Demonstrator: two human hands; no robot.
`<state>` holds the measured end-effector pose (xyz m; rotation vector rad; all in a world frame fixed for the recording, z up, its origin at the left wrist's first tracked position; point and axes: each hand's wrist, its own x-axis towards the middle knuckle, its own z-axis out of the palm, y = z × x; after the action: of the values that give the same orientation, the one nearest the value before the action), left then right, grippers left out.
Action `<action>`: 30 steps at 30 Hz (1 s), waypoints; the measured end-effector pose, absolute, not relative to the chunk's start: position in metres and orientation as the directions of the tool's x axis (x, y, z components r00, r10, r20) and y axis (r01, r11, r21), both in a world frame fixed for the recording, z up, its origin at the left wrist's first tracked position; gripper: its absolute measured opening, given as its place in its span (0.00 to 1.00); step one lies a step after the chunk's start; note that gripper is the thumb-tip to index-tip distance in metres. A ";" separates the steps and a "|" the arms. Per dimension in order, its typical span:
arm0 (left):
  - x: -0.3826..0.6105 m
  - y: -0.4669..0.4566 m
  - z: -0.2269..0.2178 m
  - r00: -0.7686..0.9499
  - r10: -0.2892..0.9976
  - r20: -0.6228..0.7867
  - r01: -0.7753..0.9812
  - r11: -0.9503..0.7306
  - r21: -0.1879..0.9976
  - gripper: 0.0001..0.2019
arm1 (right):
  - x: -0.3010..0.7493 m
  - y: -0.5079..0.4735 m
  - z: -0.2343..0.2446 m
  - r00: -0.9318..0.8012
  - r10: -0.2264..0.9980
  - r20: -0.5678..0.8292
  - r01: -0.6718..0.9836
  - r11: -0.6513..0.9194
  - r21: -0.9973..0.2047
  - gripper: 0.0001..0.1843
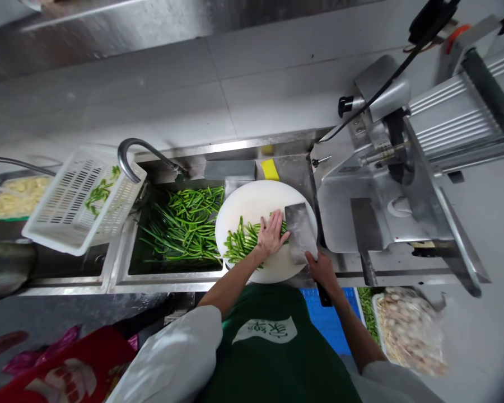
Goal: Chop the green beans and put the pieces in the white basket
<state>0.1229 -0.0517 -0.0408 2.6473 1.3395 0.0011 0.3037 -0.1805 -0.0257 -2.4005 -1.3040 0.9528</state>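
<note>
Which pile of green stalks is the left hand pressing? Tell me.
The pile on the round white board, under the left hand; the others lie in the sink and basket.

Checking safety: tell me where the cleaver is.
Head view, right of centre: the cleaver rests on the round cutting board, in the right hand, beside the left hand.

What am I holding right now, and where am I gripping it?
The right hand grips a cleaver by its handle, next to the blade. The left hand grasps nothing; it presses flat on the beans.
</note>
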 end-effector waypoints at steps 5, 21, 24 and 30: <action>0.122 -0.051 -0.042 0.595 0.800 -0.071 0.798 -0.578 0.172 0.37 | 0.307 -0.187 -0.022 0.375 0.784 -0.495 0.686 -0.593 -0.420 0.23; 0.123 -0.049 -0.047 0.591 0.803 -0.081 0.801 -0.570 0.183 0.39 | 0.265 -0.157 -0.024 0.388 0.768 -0.510 0.681 -0.612 -0.403 0.23; 0.123 -0.048 -0.048 0.585 0.808 -0.077 0.805 -0.566 0.178 0.39 | 0.245 -0.146 -0.023 0.429 0.747 -0.508 0.670 -0.641 -0.376 0.24; 0.112 -0.049 -0.047 0.641 0.764 -0.077 0.764 -0.625 0.162 0.38 | 0.234 -0.134 -0.018 0.459 0.741 -0.490 0.680 -0.648 -0.343 0.26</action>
<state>0.1122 -0.0494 -0.0472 2.6799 1.2593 -0.0004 0.2337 -0.1342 -0.0178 -2.5984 -1.2700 0.9488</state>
